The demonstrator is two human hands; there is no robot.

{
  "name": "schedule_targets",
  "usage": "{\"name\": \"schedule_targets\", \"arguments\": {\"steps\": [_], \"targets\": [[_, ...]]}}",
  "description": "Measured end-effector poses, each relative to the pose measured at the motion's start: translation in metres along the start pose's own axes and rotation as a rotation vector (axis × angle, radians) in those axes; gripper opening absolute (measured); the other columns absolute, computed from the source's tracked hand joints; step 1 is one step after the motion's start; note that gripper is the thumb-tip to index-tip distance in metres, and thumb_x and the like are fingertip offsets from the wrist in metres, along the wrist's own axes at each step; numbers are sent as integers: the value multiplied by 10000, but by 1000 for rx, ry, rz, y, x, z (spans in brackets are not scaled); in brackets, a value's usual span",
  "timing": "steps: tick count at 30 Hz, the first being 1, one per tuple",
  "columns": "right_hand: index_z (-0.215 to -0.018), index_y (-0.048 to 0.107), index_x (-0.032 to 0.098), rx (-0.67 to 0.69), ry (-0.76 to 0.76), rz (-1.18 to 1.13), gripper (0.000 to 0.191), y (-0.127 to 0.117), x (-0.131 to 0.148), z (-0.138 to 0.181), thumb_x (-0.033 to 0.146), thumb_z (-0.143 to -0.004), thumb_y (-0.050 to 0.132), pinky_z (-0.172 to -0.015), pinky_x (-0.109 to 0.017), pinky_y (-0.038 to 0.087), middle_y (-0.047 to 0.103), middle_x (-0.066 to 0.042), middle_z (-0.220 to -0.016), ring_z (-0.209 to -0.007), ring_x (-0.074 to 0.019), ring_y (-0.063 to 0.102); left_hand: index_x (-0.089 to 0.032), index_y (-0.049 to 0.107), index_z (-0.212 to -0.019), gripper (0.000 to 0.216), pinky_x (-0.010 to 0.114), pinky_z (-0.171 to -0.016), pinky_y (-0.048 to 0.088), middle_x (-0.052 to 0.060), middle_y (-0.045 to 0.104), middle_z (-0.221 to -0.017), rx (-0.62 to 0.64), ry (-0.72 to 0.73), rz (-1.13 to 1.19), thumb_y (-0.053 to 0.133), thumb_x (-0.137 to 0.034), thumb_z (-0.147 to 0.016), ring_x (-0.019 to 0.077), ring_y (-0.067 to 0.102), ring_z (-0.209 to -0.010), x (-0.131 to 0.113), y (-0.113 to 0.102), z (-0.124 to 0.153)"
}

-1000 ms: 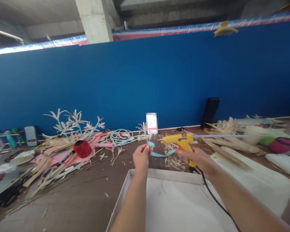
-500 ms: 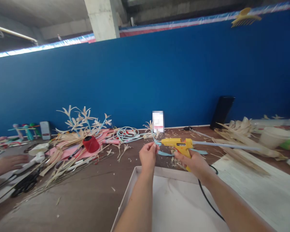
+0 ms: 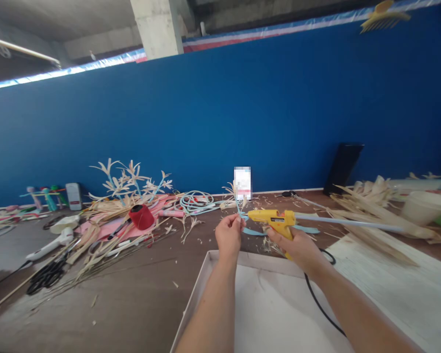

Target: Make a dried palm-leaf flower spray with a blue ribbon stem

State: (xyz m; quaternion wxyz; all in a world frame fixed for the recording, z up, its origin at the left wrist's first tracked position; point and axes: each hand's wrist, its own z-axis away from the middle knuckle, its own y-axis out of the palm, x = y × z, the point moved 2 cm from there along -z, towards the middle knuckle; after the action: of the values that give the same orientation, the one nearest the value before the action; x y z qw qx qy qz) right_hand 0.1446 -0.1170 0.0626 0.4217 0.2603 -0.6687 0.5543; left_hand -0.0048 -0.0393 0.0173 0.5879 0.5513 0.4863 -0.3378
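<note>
Across the full width of the frame, a plain blue partition [image 3: 213,122], darker toward the right edge, its top sloping upward to the right. Beyond it, left of centre at the top, a pale concrete pillar [image 3: 156,27], rising to a grey concrete ceiling [image 3: 88,22] in deep shade. Along the partition's upper edge, shiny striped sheeting [image 3: 238,39] in red, white and blue, brightest at the left. In the upper left corner, a long pale pipe [image 3: 22,51], set at a slant. Below, a dark brown desk [image 3: 135,299], with a soft sheen of light at lower left.
</note>
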Motion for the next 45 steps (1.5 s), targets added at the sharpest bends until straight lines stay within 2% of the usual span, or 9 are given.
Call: {"name": "schedule_targets", "arguments": {"steps": [10,15,19,24,37,45], "targets": [[-710,631,203,-7,-9,15,332,-1,-3,-1,520,-710,533,-622,-306,395,590,-21,-524,-680,-231,599,-113,644,-764,189,252,-588,470,44,646,-622,-16,-7,-22,602,-260,-652,134,598,-579,-1,0,1],[-799,655,204,61,-22,50,379,-1,-3,-1,545,-715,512,-573,-294,389,602,-16,-531,-624,-212,583,-113,643,-769,189,265,-601,477,44,645,-622,-9,4,-38,592,-261,-664,142,603,-592,-1,0,1],[-812,661,204,19,-18,80,390,-2,-1,0,544,-727,490,-569,-293,388,616,-18,-555,-615,-203,574,-113,643,-769,192,272,-613,484,47,645,-623,-10,-9,-31,596,-267,-665,145,609,-595,-3,1,2],[-809,658,188,103,-8,89,425,-4,3,0,565,-717,485,-547,-289,391,610,-20,-539,-575,-196,566,-117,636,-767,174,260,-608,487,47,649,-630,-9,-19,-13,596,-255,-669,138,611,-594,-4,1,3],[-856,670,187,54,-15,34,441,-1,-4,-2,564,-685,520,-608,-293,412,658,-38,-639,-648,-208,586,-117,637,-784,197,255,-611,490,50,659,-651,-5,-21,-8,610,-272,-667,138,619,-605,-2,1,3],[-739,653,193,52,33,54,411,-1,-2,0,578,-672,526,-569,-299,404,624,-32,-550,-612,-217,590,-114,635,-773,198,256,-618,489,45,655,-641,-6,-18,3,616,-279,-665,129,611,-593,-4,1,3]]}}
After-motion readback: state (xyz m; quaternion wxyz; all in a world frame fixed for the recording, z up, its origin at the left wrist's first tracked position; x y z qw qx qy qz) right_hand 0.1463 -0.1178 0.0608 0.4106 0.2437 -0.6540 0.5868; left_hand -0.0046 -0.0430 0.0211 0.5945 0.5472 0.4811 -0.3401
